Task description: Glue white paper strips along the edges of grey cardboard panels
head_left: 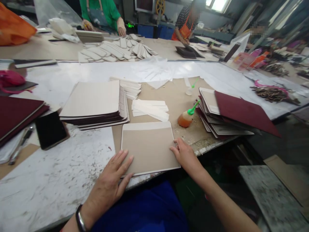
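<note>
A beige panel with a pale border (148, 148) lies flat at the table's front edge. Over its lower left corner my left hand (112, 174) rests with fingers spread. My right hand (184, 153) pinches the panel's right edge between thumb and fingers. Just beyond the panel are several loose white strips (151, 109). A glue bottle with a green nozzle (185, 119) and amber contents stands to the right of them. A thick stack of pale panels with dark edges (95, 100) sits to the left.
Maroon covers (243, 111) are piled askew at the right edge of the table. A phone (51, 130), a pen (21, 145) and more maroon boards (19, 116) lie on the left. Across the table, a heap of light pieces (116, 50) lies near a person in green (102, 14).
</note>
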Demonstrator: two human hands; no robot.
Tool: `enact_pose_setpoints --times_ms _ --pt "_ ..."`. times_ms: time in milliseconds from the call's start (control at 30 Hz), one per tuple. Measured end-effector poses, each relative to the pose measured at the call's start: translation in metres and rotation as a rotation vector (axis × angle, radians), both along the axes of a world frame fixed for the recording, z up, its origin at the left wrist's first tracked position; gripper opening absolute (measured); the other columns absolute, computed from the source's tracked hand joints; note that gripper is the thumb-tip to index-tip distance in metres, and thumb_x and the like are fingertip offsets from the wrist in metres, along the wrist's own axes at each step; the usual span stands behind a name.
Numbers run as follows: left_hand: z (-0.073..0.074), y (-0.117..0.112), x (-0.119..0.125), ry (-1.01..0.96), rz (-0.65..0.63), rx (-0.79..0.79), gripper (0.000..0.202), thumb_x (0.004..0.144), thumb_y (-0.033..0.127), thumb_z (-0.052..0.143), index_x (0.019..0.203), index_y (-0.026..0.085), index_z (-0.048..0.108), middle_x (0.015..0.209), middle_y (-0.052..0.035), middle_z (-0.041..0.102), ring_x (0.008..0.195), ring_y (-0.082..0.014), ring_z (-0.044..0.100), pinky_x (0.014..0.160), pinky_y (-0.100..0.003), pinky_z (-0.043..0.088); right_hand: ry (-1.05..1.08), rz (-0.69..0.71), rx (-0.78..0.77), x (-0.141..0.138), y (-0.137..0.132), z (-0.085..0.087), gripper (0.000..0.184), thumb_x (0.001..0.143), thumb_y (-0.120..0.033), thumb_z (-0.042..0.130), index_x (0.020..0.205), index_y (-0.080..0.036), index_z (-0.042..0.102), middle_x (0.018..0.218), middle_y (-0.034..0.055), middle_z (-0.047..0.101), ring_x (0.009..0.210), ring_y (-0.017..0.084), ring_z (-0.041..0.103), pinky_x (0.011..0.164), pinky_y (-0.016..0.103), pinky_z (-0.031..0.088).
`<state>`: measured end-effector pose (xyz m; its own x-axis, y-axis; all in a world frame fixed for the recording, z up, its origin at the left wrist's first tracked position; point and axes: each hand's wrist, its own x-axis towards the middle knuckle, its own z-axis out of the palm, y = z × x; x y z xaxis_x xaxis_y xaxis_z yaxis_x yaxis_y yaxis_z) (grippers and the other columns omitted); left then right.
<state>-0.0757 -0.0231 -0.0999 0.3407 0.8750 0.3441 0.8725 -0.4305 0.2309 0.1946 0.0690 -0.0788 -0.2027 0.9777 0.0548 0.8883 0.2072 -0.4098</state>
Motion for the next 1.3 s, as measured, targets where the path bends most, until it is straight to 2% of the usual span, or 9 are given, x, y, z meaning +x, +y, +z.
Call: enact_pose_setpoints --times_ms 433,767,1100,1300 --pt "-0.001 -0.001 -0.001 0.005 -0.002 -0.014 0.043 0.086 0.029 0.047 0.127 0.016 0.044 0.137 -0.0132 0.039 0.127 -0.0271 0.034 0.102 -0.047 0.035 0.013 0.047 0.031 0.001 0.0 -0.001 0.009 0.079 -0.017 0.053 0.088 -0.018 0.05 0.068 0.0022 0.054 0.065 0.02 0.054 0.064 0.03 0.044" --pt "0.004 -0.003 -0.001 -0.018 0.01 -0.073 0.047 0.083 0.032 0.049 0.127 0.017 0.044 0.139 -0.0127 0.037 0.129 -0.0279 0.031 0.103 -0.048 0.035 -0.054 0.063 0.068 0.004 0.003 -0.013 0.012 0.079 -0.019 0.053 0.09 -0.017 0.05 0.072 0.0052 0.056 0.066 0.022 0.055 0.063 0.033 0.045" --pt "0.007 -0.003 0.0 0.019 0.022 -0.052 0.046 0.083 0.035 0.05 0.125 0.016 0.047 0.136 -0.0151 0.041 0.127 -0.0277 0.034 0.101 -0.048 0.037 -0.048 0.075 0.098 0.006 0.004 -0.017 0.01 0.079 -0.019 0.051 0.089 -0.016 0.049 0.072 0.0058 0.055 0.065 0.023 0.055 0.063 0.034 0.044" --pt "0.005 -0.002 0.0 0.028 0.017 -0.024 0.046 0.083 0.034 0.051 0.125 0.016 0.047 0.136 -0.0144 0.041 0.127 -0.0277 0.035 0.102 -0.048 0.036 -0.166 0.056 0.014 -0.001 0.001 -0.006 0.007 0.083 -0.017 0.052 0.089 -0.015 0.05 0.078 0.0078 0.058 0.072 0.023 0.058 0.065 0.031 0.043"
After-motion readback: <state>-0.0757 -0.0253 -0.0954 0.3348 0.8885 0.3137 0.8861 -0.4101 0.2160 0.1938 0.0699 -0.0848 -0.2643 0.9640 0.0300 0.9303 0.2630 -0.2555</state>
